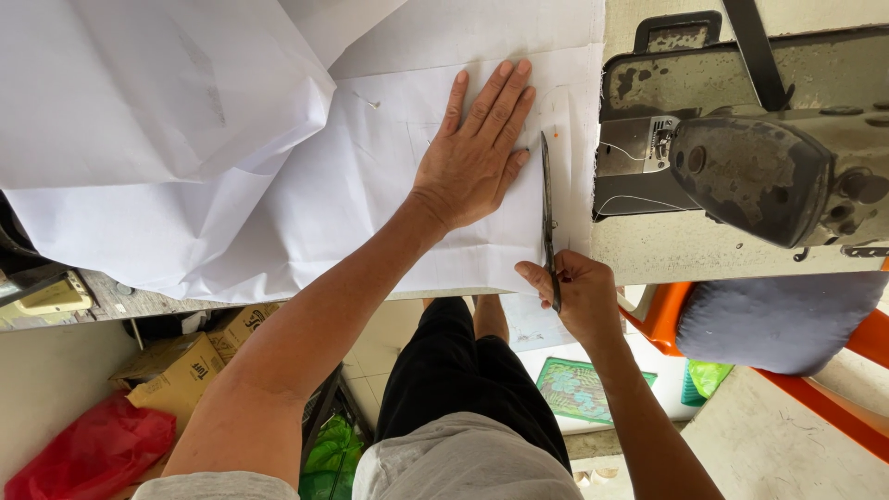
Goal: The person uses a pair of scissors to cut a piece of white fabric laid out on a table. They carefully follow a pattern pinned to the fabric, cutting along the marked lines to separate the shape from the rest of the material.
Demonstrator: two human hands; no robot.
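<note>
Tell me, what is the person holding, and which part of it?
The right hand holds scissors by the handle end. The left hand holds nothing; it lies flat on the white fabric.

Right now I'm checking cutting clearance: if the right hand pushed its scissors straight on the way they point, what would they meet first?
Only white fabric. The right hand aims the scissors beside the left hand; the sewing machine sits off to the side.

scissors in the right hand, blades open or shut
Shut, as far as shows: the scissors read as one thin dark line along the white fabric, no gap between blades. Right hand grips the handles.
</note>
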